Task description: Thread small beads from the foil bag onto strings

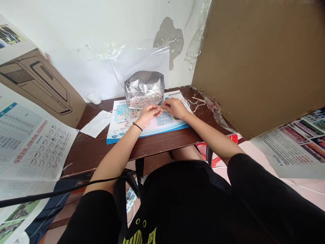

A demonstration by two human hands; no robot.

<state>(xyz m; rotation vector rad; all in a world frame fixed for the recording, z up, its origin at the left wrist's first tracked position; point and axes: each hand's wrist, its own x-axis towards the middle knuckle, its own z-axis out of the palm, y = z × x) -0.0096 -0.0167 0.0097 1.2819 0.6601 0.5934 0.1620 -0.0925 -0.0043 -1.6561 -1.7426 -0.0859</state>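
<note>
My left hand [148, 116], with a dark band at the wrist, is closed in a pinch above the printed sheet. Its fingertips almost meet those of my right hand [175, 107], which is also pinched. Between them is something tiny and yellowish, too small to name. Just behind the hands, a silvery bag [144, 91] with a grey see-through edge stands open toward me, with many small mixed-colour beads [146, 100] inside. More small beads lie scattered on the printed sheet [149, 130] left of my hands.
Beaded strings [199, 105] lie right of the sheet on the dark wooden table [162, 145]. A white paper slip [96, 124] and loose clear threads are at the left. Cardboard panels [261, 64] wall in both sides. A black cable [63, 192] crosses below my left forearm.
</note>
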